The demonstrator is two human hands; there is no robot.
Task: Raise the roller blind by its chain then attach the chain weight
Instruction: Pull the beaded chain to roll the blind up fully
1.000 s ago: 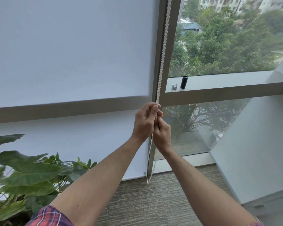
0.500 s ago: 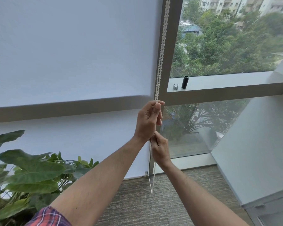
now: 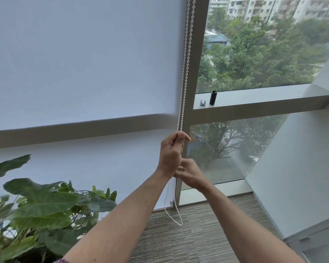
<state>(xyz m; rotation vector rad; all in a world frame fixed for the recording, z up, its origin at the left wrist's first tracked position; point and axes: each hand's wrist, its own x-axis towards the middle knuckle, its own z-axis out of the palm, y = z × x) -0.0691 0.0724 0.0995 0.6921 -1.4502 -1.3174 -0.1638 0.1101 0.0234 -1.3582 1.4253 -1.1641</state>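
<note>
Office: carpet tiles (image 3: pixel 198 240), full-height glazing (image 3: pixel 254 54), potted plant (image 3: pixel 42 209).

Daylit corner by a tall window

Grey striped carpet (image 3: pixel 198 234) covered the floor; a leafy plant (image 3: pixel 36 209) stood left, and trees and apartment blocks (image 3: pixel 273 8) showed beyond the glass.

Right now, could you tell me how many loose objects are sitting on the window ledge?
2. A black cylinder stands upright on the window ledge near the vertical frame, and a small silver clip sits just left of it. Nothing else shows on the ledge.
</note>
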